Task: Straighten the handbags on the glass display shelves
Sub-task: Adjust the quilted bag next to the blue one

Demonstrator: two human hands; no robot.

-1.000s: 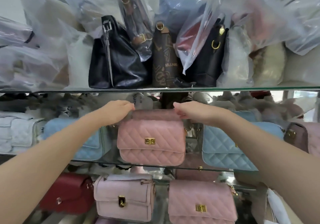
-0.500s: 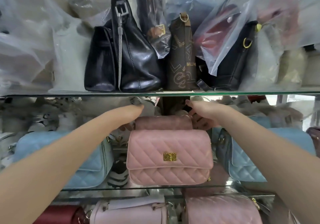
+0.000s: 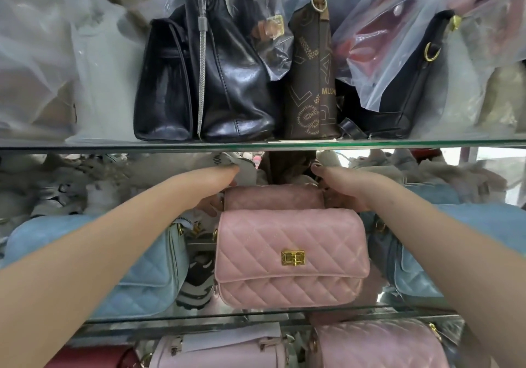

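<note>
A pink quilted handbag with a gold clasp stands upright at the front of the middle glass shelf. Directly behind it stands a second pink quilted bag, of which only the top shows. My left hand reaches past the front bag and its fingers curl round the rear bag's left end. My right hand grips the rear bag's right end. Both hands are just under the upper glass shelf.
Light blue quilted bags flank the pink pair, one at the left and one at the right. Above stand a black leather bag, a brown printed bag and several plastic-wrapped bags. Below sit a pink bag, a lilac bag and a red bag.
Both hands have moved from the front pink bag's top deeper into the shelf, to the ends of the rear pink bag. The view has come closer.
</note>
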